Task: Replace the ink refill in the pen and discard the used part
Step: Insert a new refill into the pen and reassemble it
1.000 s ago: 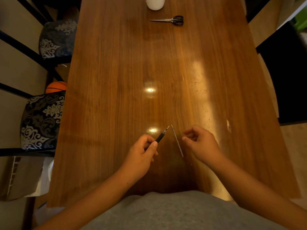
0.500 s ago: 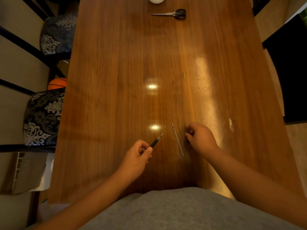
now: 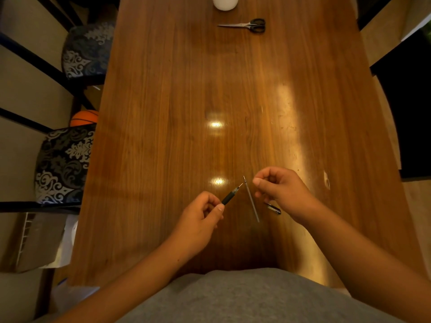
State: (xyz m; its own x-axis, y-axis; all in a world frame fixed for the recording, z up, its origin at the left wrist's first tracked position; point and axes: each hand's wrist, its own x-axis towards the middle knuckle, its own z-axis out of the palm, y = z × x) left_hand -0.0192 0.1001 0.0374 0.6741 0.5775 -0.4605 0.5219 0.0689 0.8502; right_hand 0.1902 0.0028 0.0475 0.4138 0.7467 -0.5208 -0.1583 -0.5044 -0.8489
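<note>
Two bare hands over a wooden table (image 3: 163,136). Left hand (image 3: 198,220) pinches the black pen (image 3: 229,196), tip pointing up and away. A thin grey refill (image 3: 251,198) lies on the table between the hands, untouched. Right hand (image 3: 279,190) hovers, fingers curled; cannot tell if it grips anything. Small dark pen piece (image 3: 273,208) just beside it. Scissors (image 3: 245,25) at far end.

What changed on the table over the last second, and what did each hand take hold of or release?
The right hand dropped to the table beside the loose refill, then lifted again, uncovering a small dark pen part lying on the wood; whether it holds anything is unclear. The left hand kept its grip on the pen, tip pointing up-right. The refill, scissors and white container stayed put.
</note>
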